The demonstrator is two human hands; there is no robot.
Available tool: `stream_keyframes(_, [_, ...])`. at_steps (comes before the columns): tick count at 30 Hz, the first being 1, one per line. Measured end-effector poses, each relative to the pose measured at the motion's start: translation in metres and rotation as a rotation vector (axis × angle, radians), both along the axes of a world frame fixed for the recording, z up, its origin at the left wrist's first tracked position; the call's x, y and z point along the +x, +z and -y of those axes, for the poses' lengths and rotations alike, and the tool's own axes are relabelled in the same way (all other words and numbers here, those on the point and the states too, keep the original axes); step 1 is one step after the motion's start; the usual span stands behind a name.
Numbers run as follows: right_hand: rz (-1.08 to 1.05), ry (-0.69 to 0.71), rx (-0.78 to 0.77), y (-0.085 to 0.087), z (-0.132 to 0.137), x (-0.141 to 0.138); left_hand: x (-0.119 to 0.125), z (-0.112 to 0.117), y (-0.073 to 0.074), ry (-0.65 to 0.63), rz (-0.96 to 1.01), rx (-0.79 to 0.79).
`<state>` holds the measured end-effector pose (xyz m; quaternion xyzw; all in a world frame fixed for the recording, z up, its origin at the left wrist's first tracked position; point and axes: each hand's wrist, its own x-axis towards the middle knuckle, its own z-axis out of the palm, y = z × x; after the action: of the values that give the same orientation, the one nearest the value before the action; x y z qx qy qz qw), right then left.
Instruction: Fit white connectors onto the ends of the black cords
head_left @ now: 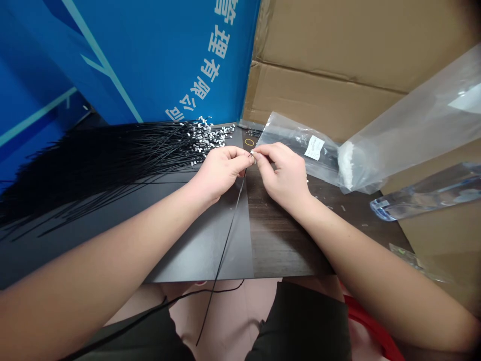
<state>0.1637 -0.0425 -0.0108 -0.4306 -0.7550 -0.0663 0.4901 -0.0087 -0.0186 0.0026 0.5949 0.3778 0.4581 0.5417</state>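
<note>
My left hand [225, 173] is closed, its thumb and fingers pinching a thin black cable [228, 230] near its upper end. From there the cable runs down over the table's front edge and hangs above my lap. Fingertip to fingertip with it, my right hand [283, 170] is closed in a pinch on a tiny white connector [252, 153] at the cable's end. My fingers partly cover the connector, so I cannot tell whether it is seated on the wires. Left of my hands lies a large bundle of black cables [112, 160], many ending in white connectors [205, 135].
A clear plastic bag [287, 133] with a white label lies behind my right hand, beside a bag of small white pieces [346, 168]. A yellow band [249, 142] is near my fingertips. Cardboard [319, 40] and a blue panel [150, 50] stand behind the table [278, 235].
</note>
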Motion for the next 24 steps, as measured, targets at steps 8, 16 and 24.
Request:
stream_keyframes(8, [0.027, 0.029, 0.023, 0.0016, 0.0014, 0.0006, 0.0006, -0.0005, -0.0003, -0.004, 0.030, 0.002])
stream_keyframes(16, [0.029, 0.005, 0.018, 0.0022, 0.0028, 0.0002, 0.0000, -0.0008, 0.0037, -0.011, 0.047, -0.018])
stream_keyframes(24, [0.033, -0.039, -0.013, 0.0016, 0.0036, -0.0011, -0.0005, 0.0004, 0.0039, -0.027, 0.022, -0.021])
